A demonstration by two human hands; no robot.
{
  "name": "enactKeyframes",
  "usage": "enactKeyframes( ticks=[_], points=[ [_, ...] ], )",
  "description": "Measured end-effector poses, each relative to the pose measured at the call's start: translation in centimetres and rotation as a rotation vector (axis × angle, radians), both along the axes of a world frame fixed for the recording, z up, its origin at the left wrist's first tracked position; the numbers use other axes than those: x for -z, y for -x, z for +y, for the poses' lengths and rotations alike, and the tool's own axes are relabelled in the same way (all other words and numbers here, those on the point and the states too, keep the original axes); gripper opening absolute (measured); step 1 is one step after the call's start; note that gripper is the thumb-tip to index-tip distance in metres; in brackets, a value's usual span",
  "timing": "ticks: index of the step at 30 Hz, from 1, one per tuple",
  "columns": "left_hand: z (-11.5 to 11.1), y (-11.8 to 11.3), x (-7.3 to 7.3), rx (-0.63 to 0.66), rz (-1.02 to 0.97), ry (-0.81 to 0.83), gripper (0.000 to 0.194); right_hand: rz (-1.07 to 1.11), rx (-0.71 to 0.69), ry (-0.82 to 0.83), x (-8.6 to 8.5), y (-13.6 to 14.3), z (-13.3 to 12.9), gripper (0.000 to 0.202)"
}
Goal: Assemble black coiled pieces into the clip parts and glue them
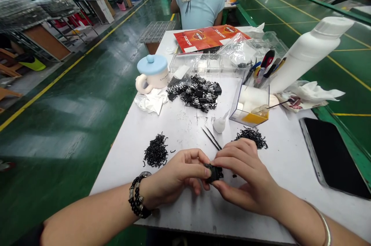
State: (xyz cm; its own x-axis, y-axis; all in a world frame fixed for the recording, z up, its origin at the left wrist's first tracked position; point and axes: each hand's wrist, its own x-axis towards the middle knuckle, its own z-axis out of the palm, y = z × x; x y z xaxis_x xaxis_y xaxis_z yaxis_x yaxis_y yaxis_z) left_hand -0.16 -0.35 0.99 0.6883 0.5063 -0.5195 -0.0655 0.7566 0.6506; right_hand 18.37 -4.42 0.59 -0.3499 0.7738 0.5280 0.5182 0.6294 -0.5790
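Near the front edge of the white table, my left hand (181, 174) pinches a small black part (214, 173) between thumb and fingers. My right hand (245, 172) touches the same part from the right, its fingertips on the top and thumb below. Dark tweezers (212, 138) lie just beyond the hands. A pile of small curved black pieces (156, 151) is on the left, and a second pile (253, 137) is behind my right hand. Farther back is a heap of black and silvery parts (199, 93).
A lidded cup (153, 74) and crumpled tissue (152, 101) stand back left. On the right are a clear tool box (251, 103), a white bottle (308, 54) and a phone (336, 157). A small white dropper bottle (219, 125) stands mid-table. A person (199, 2) sits beyond.
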Motion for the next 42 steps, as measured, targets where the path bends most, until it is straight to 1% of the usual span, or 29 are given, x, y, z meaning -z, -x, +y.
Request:
enactKeyframes(
  ticks=[8, 18, 32, 37, 42],
  points=[
    [-0.22, -0.06, 0.34, 0.014, 0.120, -0.059, 0.018, -0.029, 0.001, -0.028, 0.06, 0.06, -0.01, 0.016],
    [-0.28, -0.14, -0.01, 0.015, 0.150, -0.070, 0.019, -0.034, 0.014, -0.039, 0.12, 0.03, -0.07, 0.015],
    [-0.24, -0.15, -0.17, 0.006, 0.150, -0.058, 0.018, -0.067, 0.027, -0.054, 0.13, -0.02, -0.06, 0.017],
    [-0.18, -0.17, -0.16, -0.020, 0.076, -0.018, 0.020, -0.067, 0.031, -0.044, 0.12, -0.07, -0.03, 0.019],
    [-0.09, -0.10, -0.23, -0.018, 0.013, -0.003, 0.023, -0.047, 0.044, -0.037, 0.10, -0.21, -0.03, 0.018]
  ],
)
